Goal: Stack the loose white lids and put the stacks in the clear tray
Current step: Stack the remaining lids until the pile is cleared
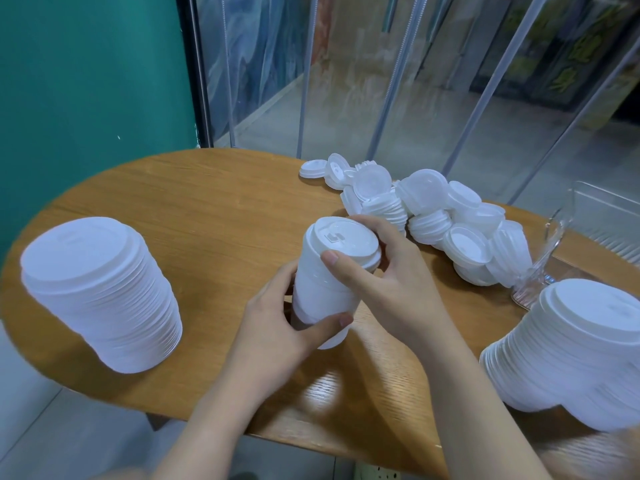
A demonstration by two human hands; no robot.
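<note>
Both hands hold one stack (329, 282) of white lids, tilted, just above the table (207, 202) near its middle. The left hand (287, 327) curls round the lower part, thumb across the front and fingers behind; the right hand (377, 268) wraps the upper end, thumb lying on the side and fingers hooked over the rim of the top lid, as if seating it. Two finished stacks stand on the table: a left stack (100, 292) well apart, and a right stack (571, 348) near the edge, leaning and fanned at its base. The loose pile (433, 216) lies beyond the hands, some lids already nested in short runs. The clear tray (554, 244) shows only in part at the right, just behind the right stack, touching or almost touching the pile. These lids look thin, light and slightly springy, smooth enough to slip sideways; a tall stack will likely bend or shear if held at one end only. Best taken as here, one hand low and one capping the top, pressing gently along its length, not squeezing the rims
</note>
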